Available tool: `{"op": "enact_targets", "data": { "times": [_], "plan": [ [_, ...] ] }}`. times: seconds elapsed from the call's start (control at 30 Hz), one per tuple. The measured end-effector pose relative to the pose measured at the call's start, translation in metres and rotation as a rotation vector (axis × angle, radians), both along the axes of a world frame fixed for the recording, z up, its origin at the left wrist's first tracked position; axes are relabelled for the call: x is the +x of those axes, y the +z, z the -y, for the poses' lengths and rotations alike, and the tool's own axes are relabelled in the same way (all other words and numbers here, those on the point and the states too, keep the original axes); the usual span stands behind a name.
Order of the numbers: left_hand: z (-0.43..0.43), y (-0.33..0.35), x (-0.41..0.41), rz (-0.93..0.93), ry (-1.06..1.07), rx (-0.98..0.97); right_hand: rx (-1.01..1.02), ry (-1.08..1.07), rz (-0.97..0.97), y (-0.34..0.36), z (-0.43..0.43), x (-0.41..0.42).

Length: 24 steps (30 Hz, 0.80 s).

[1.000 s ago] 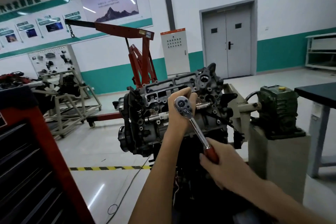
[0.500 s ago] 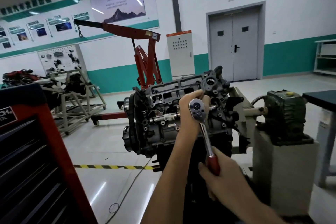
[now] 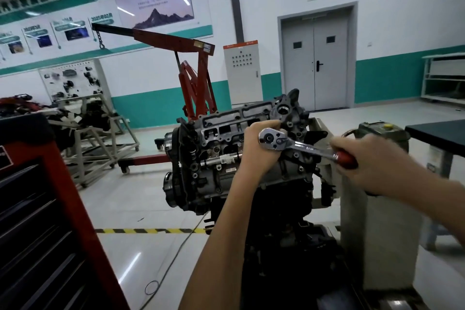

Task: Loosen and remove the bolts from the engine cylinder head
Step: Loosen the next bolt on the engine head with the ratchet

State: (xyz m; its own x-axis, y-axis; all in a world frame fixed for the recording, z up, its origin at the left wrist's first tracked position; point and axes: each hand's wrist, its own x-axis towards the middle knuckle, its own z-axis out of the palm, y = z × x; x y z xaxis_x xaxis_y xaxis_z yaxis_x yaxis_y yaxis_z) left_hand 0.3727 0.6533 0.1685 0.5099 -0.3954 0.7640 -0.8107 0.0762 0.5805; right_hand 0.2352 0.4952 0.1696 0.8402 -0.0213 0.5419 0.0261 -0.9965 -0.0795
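The grey engine cylinder head sits tilted on a stand in the middle of the view. A chrome ratchet wrench with a red grip lies across its right part, pointing right and slightly down. My left hand curls around the ratchet's round head and holds it against the cylinder head. My right hand grips the red handle out to the right. The bolt and socket under the ratchet head are hidden by my left hand.
A red tool cabinet stands close on the left. A grey pedestal with a green gearbox stands right of the engine, and a dark table beyond it. A red engine crane is behind. A cable trails over the floor.
The ratchet handle has swung from pointing down to pointing right, with my right hand carrying it up and to the right. My left hand has stayed on the ratchet head.
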Motion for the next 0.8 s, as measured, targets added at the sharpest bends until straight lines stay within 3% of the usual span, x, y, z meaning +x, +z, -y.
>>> {"op": "enact_targets", "data": {
  "times": [0.17,0.27,0.37,0.5,0.6,0.67,0.8],
  "plan": [
    [0.011,-0.006,-0.003,-0.113,0.122,-0.190,0.760,0.222,0.083,-0.082,-0.089,0.003],
    [0.014,-0.005,-0.005,-0.115,0.132,-0.222,1.019,0.326,0.067,-0.100,-0.129,0.016],
    [0.005,-0.010,0.000,-0.082,0.125,-0.198,0.883,0.303,0.027,-0.091,-0.109,0.015],
    [-0.013,-0.007,0.006,-0.010,-0.008,-0.047,0.312,0.231,-0.103,-0.041,-0.033,0.004],
    [-0.007,-0.001,0.010,0.055,-0.017,0.083,-0.061,0.092,0.018,0.000,0.001,0.005],
    [0.000,-0.002,0.008,0.035,-0.004,0.029,-0.043,0.053,0.055,-0.002,0.001,0.005],
    [0.012,-0.009,0.003,-0.081,0.089,-0.157,0.459,0.094,0.082,-0.064,-0.054,0.002]
  ]
}}
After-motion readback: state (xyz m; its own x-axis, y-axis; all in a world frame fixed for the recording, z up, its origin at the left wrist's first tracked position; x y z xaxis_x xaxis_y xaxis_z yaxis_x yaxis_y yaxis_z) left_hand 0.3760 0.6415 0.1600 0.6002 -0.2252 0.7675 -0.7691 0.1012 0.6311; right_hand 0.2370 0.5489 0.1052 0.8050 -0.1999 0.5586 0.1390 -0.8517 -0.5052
